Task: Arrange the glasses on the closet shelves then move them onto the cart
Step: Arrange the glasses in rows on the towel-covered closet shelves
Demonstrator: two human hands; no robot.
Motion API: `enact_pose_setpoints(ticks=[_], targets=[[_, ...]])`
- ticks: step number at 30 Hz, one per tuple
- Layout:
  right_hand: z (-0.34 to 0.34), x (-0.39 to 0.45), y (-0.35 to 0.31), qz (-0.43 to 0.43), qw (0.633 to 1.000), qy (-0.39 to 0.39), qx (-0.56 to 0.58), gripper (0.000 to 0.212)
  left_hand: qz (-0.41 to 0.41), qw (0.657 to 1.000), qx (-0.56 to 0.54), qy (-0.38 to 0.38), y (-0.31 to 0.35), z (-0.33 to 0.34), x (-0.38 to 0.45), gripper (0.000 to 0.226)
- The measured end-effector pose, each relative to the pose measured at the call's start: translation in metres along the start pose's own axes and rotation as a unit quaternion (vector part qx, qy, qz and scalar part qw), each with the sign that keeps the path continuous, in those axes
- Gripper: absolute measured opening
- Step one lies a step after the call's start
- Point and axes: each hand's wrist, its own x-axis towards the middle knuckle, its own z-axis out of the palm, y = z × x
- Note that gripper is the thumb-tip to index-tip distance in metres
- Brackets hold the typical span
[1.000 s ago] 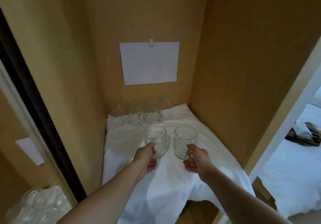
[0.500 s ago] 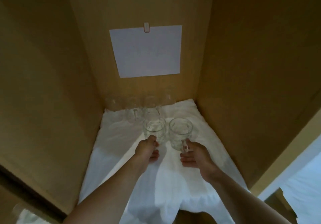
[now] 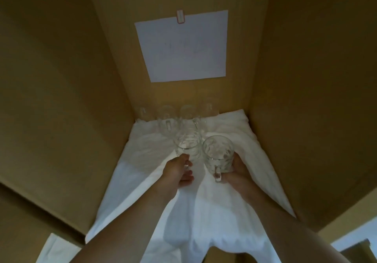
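Note:
Two clear cut-glass mugs stand side by side on the white cloth point(image 3: 228, 191) that covers the closet shelf. My left hand point(image 3: 177, 173) grips the left mug point(image 3: 187, 148) from its near side. My right hand point(image 3: 237, 170) curls around the right mug point(image 3: 217, 152), whose handle points toward me. Several more glass mugs point(image 3: 175, 117) stand in a row against the back wall, the left mug close in front of them.
Wooden closet walls close in on the left, back and right. A white paper sheet point(image 3: 183, 46) is clipped to the back wall. The cloth hangs over the shelf's front edge. Another white sheet point(image 3: 55, 250) shows at the lower left.
Both hands have carried the two mugs deeper into the shelf, toward the back row. My right hand now wraps the mug's body. The view has moved further inside the closet.

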Motion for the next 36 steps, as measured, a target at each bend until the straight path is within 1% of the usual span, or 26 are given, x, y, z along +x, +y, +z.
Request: enact_pose_setpoints(ticks=[2, 4, 6, 9, 11, 13, 15, 17, 18, 20, 22, 24, 26, 28, 30, 33, 35, 36], targets=[[0.0, 0.0, 0.006, 0.0, 1.0, 0.001, 0.03, 0.101, -0.013, 1.0, 0.004, 0.0, 0.002, -0.004, -0.003, 0.025], [0.001, -0.002, 0.01, -0.002, 0.998, 0.014, 0.055, 0.083, -0.006, 0.999, 0.027, 0.017, 0.005, -0.009, -0.003, 0.036], [0.004, -0.003, 0.008, -0.01, 0.998, 0.025, 0.056, 0.075, 0.024, 0.998, 0.039, 0.042, 0.01, -0.014, -0.001, 0.047], [0.007, -0.006, 0.004, -0.007, 0.996, 0.05, 0.077, 0.072, 0.074, 0.994, 0.042, 0.07, 0.018, -0.018, 0.004, 0.066], [0.01, -0.006, 0.004, -0.004, 0.993, 0.069, 0.092, 0.08, 0.113, 0.988, 0.076, 0.076, 0.027, -0.018, 0.01, 0.082], [0.013, -0.005, 0.006, -0.012, 0.992, 0.08, 0.096, 0.089, 0.16, 0.975, 0.143, 0.06, 0.041, -0.016, 0.018, 0.099], [0.011, -0.001, 0.008, -0.015, 0.991, 0.097, 0.087, 0.084, 0.209, 0.946, 0.244, 0.031, 0.053, -0.01, 0.024, 0.109], [0.004, 0.0, 0.004, -0.01, 0.987, 0.131, 0.093, 0.076, 0.245, 0.906, 0.345, 0.0, 0.063, -0.004, 0.031, 0.113], [0.001, 0.001, 0.0, -0.014, 0.984, 0.145, 0.099, 0.076, 0.253, 0.886, 0.388, -0.015, 0.067, -0.001, 0.035, 0.116], [-0.007, 0.007, -0.01, -0.029, 0.98, 0.163, 0.106, 0.086, 0.262, 0.844, 0.467, -0.025, 0.074, 0.003, 0.044, 0.121], [-0.017, 0.019, -0.024, -0.043, 0.978, 0.181, 0.094, 0.094, 0.266, 0.812, 0.519, -0.023, 0.081, 0.006, 0.053, 0.122], [-0.029, 0.037, -0.041, -0.059, 0.978, 0.196, 0.028, 0.1, 0.268, 0.8, 0.536, -0.034, 0.088, 0.008, 0.062, 0.12], [-0.04, 0.053, -0.061, -0.071, 0.971, 0.207, -0.097, 0.109, 0.277, 0.792, 0.541, -0.054, 0.093, 0.008, 0.069, 0.119], [-0.046, 0.066, -0.08, -0.064, 0.95, 0.201, -0.229, 0.112, 0.284, 0.785, 0.546, -0.069, 0.097, 0.005, 0.075, 0.117], [-0.048, 0.08, -0.095, -0.06, 0.923, 0.191, -0.328, 0.112, 0.284, 0.789, 0.538, -0.087, 0.1, 0.002, 0.08, 0.115], [-0.045, 0.1, -0.108, -0.057, 0.892, 0.179, -0.412, 0.099, 0.287, 0.795, 0.523, -0.11, 0.104, -0.004, 0.084, 0.109], [-0.041, 0.113, -0.109, -0.069, 0.884, 0.17, -0.431, 0.092, 0.292, 0.796, 0.517, -0.119, 0.105, -0.007, 0.088, 0.107], [-0.038, 0.119, -0.109, -0.08, 0.882, 0.163, -0.434, 0.092, 0.295, 0.797, 0.513, -0.122, 0.105, -0.008, 0.089, 0.106]])
